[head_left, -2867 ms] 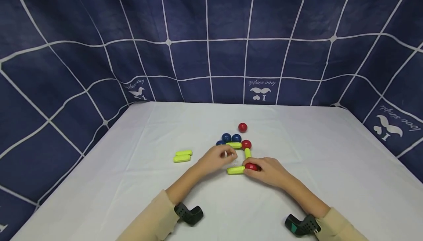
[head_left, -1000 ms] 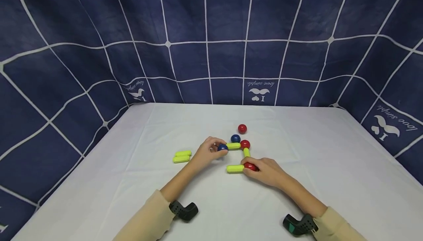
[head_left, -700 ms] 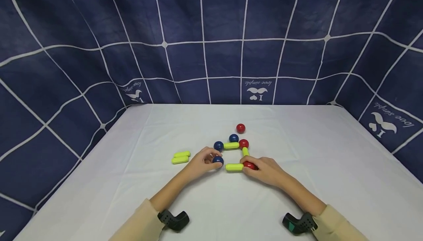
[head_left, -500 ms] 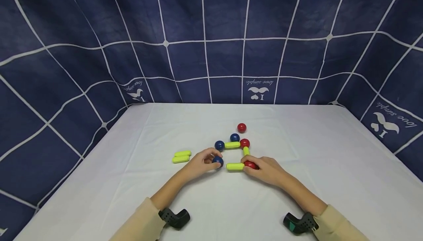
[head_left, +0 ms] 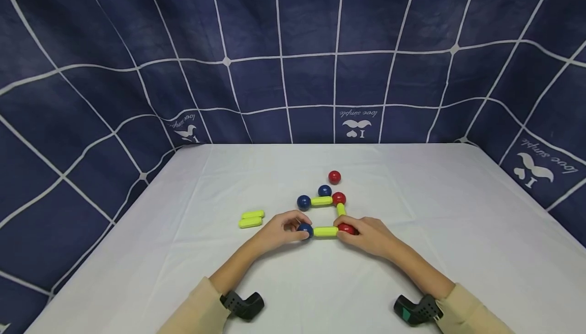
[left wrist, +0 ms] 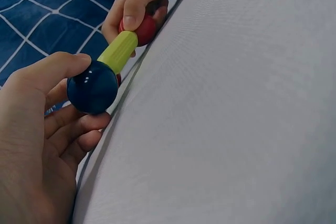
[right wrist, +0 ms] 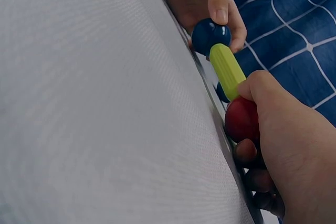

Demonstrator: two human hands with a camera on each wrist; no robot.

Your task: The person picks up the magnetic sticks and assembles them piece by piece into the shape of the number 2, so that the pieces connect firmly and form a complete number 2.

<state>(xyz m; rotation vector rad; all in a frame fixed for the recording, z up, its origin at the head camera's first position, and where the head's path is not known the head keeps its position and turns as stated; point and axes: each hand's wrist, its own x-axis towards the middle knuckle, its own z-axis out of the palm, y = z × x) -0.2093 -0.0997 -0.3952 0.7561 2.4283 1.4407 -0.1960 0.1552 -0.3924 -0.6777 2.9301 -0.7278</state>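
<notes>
My left hand (head_left: 280,231) pinches a blue ball (left wrist: 92,87) between thumb and fingers. The ball sits against the left end of a yellow-green rod (head_left: 325,232). At that rod's other end, my right hand (head_left: 372,236) grips a red ball (right wrist: 242,119), partly covered by the fingers. A second short rod (head_left: 341,209) runs from this red ball back to another red ball (head_left: 339,199). From there a third rod (head_left: 321,201) leads left to a blue ball (head_left: 303,202), so the pieces form three sides of a square.
Behind the joined pieces lie a loose blue ball (head_left: 324,190) and a loose red ball (head_left: 334,177). Two yellow-green rods (head_left: 251,218) lie side by side to the left. A white cloth covers the table (head_left: 220,181); a dark blue grid curtain (head_left: 311,80) hangs around it.
My left hand took a blue ball from the group behind, brought it toward me, then moved it right against the near rod's free end. My right hand has kept its grip on the red ball.
</notes>
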